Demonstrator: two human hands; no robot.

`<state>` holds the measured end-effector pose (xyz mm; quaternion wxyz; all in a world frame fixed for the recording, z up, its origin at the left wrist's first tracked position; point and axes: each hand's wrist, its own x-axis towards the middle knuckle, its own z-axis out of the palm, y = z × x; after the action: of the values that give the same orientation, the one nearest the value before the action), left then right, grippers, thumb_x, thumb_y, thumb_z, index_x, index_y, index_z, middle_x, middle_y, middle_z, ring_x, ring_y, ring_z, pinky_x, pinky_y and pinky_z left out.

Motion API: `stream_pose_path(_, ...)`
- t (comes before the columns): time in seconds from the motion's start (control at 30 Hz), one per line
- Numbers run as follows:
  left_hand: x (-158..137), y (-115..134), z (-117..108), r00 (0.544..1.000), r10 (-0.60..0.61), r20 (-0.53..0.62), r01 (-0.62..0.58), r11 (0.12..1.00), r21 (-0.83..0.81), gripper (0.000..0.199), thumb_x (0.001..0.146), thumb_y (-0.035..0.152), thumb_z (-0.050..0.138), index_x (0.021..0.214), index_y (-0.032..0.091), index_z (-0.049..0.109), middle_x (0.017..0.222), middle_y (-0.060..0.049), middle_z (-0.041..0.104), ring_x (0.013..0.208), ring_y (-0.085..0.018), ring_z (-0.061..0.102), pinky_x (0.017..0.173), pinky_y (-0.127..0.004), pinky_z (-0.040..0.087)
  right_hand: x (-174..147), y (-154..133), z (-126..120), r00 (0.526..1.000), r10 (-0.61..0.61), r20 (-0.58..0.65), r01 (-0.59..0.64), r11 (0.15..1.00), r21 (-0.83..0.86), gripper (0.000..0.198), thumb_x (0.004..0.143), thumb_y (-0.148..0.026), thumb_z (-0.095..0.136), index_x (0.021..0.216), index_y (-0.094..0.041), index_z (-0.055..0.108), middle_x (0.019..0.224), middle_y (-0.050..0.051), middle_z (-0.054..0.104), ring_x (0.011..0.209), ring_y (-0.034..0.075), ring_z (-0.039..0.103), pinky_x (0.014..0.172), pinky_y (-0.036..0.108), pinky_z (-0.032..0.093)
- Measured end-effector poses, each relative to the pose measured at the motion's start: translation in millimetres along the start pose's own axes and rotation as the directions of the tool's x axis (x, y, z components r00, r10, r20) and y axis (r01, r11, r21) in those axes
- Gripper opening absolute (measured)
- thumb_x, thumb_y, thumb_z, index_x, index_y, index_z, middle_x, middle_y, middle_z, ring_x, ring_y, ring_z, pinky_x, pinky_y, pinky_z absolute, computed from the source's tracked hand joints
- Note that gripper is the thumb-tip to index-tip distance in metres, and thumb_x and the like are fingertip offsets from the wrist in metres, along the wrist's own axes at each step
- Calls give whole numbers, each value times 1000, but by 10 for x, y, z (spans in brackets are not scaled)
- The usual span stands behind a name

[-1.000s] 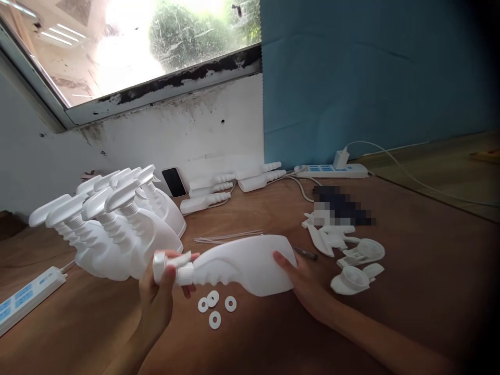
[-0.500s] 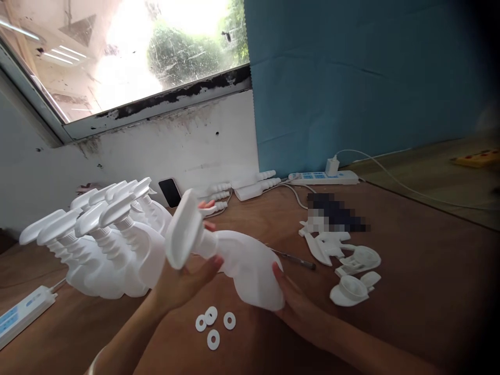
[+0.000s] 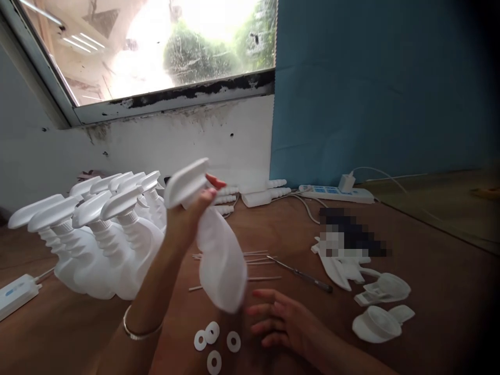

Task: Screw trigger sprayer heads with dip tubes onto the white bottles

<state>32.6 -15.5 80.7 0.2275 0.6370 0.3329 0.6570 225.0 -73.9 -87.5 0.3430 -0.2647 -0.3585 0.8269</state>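
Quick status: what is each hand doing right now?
Left hand: closed around the neck of the white spray bottle, lifted upright.
Right hand: open, empty, fingers spread near the bottle's base.

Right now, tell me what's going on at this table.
A person's left hand grips a white spray bottle by the neck, holding it upright above the wooden table. The right hand hovers open beside its base, near four white washers. A row of assembled bottles stands to the left.

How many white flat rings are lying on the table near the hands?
4. Three white rings lie in a row: one at left, one overlapping it, one to the right. The fourth lies below them. None seems hidden.
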Motion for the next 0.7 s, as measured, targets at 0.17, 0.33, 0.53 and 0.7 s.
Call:
stream_pose_path(0.17,281,-306,-473,948,244,-205,-131,884,448,8,66,17,58,72,19,62,75,-1,66,78,-19,62,77,-34,48,-29,-44,-15,996,45,77,-41,998,-57,26,84,-27,54,108,-16,52,101,11,62,83,17,64,76,32,45)
stream_pose_path(0.33,338,-491,-542,917,365,-162,-160,708,687,8,65,18,56,71,18,61,69,0,64,65,-17,61,66,-30,48,-47,-92,25,995,78,70,-71,993,-97,23,83,-27,56,103,-17,53,98,9,62,81,17,63,75,32,44)
stream_pose_path(0.53,353,-751,-464,924,356,-137,-151,671,726,15,65,20,55,78,18,60,72,0,65,67,-17,62,66,-28,48,-37,-89,21,994,84,64,-76,990,-123,21,83,-26,56,102,-17,53,97,8,62,79,15,63,74,31,44)
stream_pose_path(0.7,380,-852,-513,973,192,-125,-48,702,710,21,67,24,58,87,18,61,79,-3,68,74,-19,63,70,-30,48,-37,-114,27,993,92,75,-79,984,-158,22,81,-26,58,100,-17,53,96,8,62,78,15,62,74,31,44)
